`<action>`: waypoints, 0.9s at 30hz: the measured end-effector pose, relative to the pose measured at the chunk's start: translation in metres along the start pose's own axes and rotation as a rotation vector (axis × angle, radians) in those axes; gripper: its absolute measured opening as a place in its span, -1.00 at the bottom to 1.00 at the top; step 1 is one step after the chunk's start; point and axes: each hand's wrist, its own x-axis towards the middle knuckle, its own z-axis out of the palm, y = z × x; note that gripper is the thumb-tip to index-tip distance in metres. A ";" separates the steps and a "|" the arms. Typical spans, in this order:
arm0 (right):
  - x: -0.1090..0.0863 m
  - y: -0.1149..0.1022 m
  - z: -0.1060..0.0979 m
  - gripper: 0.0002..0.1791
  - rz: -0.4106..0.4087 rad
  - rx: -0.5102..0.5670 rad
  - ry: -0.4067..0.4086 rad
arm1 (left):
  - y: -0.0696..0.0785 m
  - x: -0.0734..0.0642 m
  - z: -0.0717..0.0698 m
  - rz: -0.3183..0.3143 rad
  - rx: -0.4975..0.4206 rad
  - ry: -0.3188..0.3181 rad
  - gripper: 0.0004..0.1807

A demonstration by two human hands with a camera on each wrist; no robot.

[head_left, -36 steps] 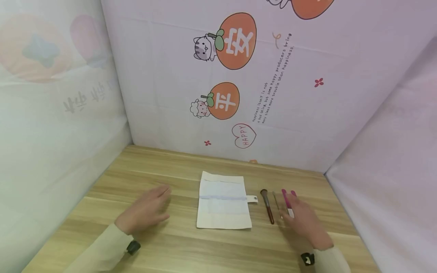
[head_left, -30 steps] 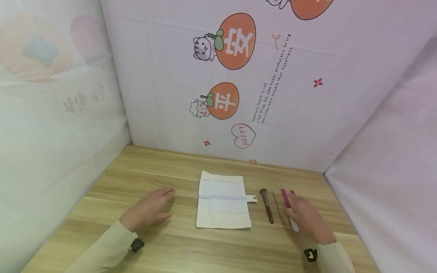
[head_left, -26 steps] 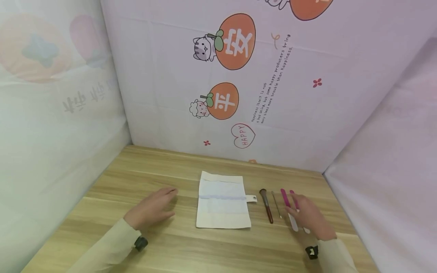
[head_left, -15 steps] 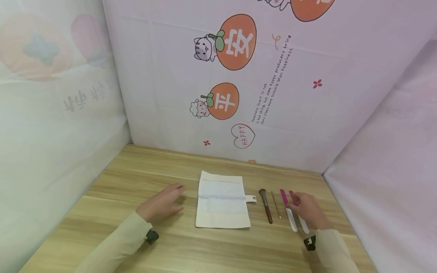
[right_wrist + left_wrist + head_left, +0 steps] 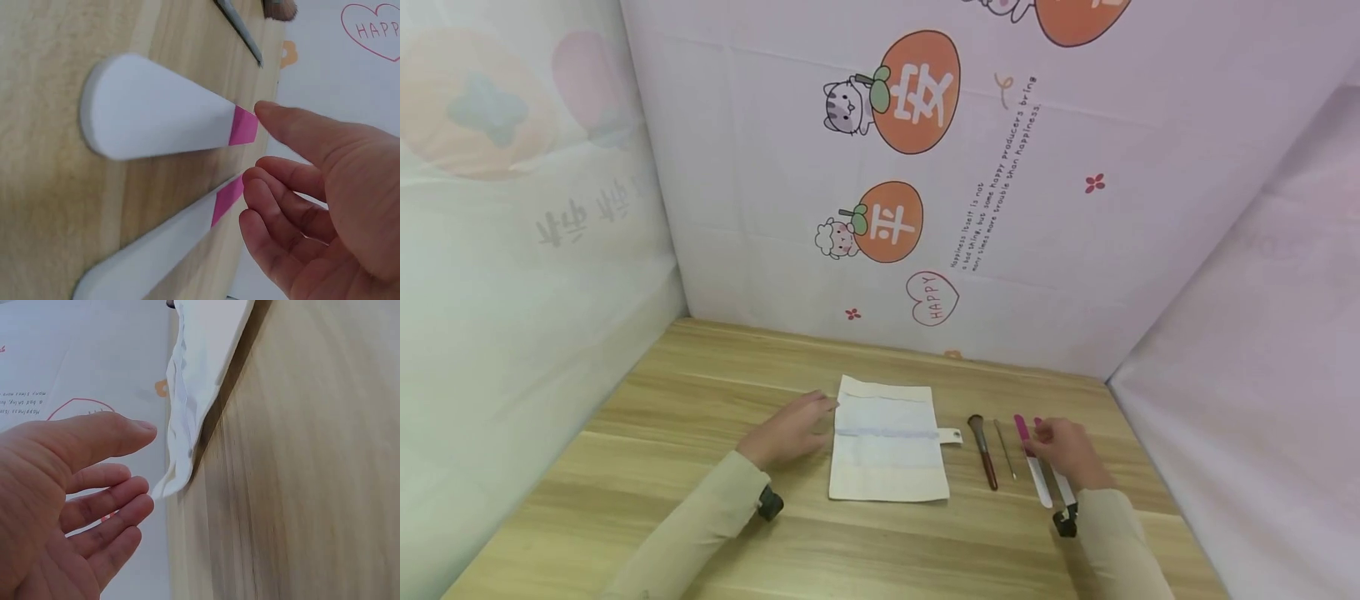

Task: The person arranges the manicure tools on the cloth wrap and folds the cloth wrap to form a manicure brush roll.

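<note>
My left hand [image 5: 790, 429] is at the left edge of a white fabric pouch [image 5: 887, 479], which lies unfolded with a snap strap on its right side. In the left wrist view its thumb [image 5: 119, 437] and fingers are loosely bent, with nothing between them, close to the pouch's edge. My right hand [image 5: 1071, 454] is over the pink ends of two pink-and-white nail files. The left nail file [image 5: 169, 112] and the right nail file [image 5: 147, 250] lie on the table. My right thumb [image 5: 294, 128] overlaps the first one's pink part; the bent fingertips are beside the second.
Between pouch and files lie a makeup brush [image 5: 988, 467] with a dark red handle and a thin metal stick [image 5: 1005, 450]. The wooden table [image 5: 880, 550] is enclosed by printed white cloth at the back [image 5: 775, 208] and plain-looking cloth on the right [image 5: 1262, 350].
My left hand has moved right to the pouch's edge. My right hand has shifted slightly from the left nail file toward the right one, its fingers more bent.
</note>
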 end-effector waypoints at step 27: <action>0.007 -0.025 0.006 -0.86 0.147 -0.064 -0.012 | 0.011 0.031 0.023 -0.038 0.082 -0.062 -0.91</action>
